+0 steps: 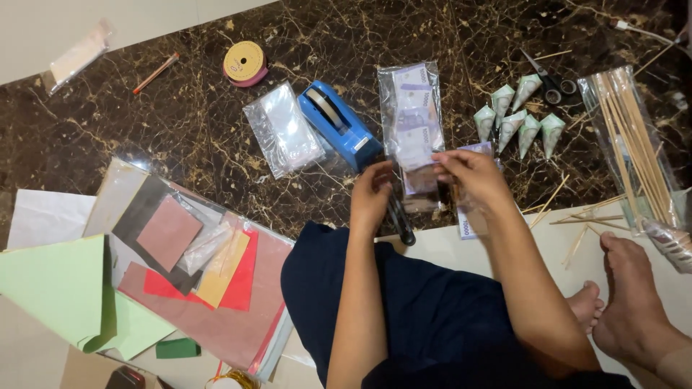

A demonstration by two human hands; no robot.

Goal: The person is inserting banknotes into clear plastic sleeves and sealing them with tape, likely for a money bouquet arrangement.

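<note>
I sit on a dark marble floor (202,130). My left hand (371,194) grips a black tool (401,220). My right hand (472,176) pinches a folded paper note (422,180). Just past my hands lies a blue tape holder (339,126). Colored papers (180,274) lie left of my left hand.

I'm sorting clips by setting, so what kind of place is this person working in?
Probably a home floor used as a craft spot. The person sits barefoot on dark marble-patterned flooring, with coloured paper sheets, a blue tape dispenser and a bag of wooden skewers spread around both hands.
</note>
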